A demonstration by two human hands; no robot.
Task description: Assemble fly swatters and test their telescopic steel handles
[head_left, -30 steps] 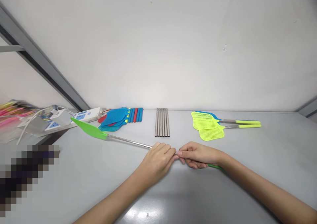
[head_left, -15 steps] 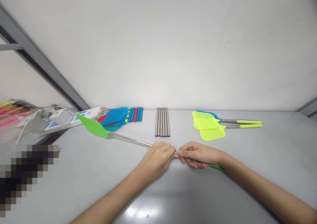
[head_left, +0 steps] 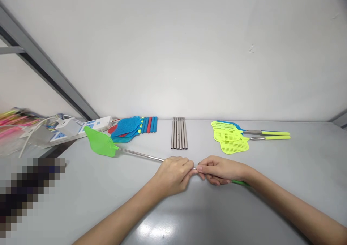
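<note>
Stretched across the front of the table is a green fly swatter (head_left: 101, 144) with an extended metal rod. My left hand (head_left: 175, 174) is closed around the middle of that rod. Just to its right, my right hand (head_left: 221, 170) grips the same swatter nearer its green handle, whose end shows under the wrist. Both hands are almost touching, and the fingers hide part of the rod between them. The swatter's head points to the left, its flat face tilted upward.
Blue and red swatter heads (head_left: 126, 128) and a row of blue and red handles (head_left: 150, 125) lie at the back left. Several metal tubes (head_left: 179, 133) are lined up mid-table. Yellow swatters (head_left: 233, 141) lie right. A power strip (head_left: 99, 123) borders the left edge.
The green swatter head has turned about the rod, showing more of its flat face. Both hands keep their grip in nearly the same place.
</note>
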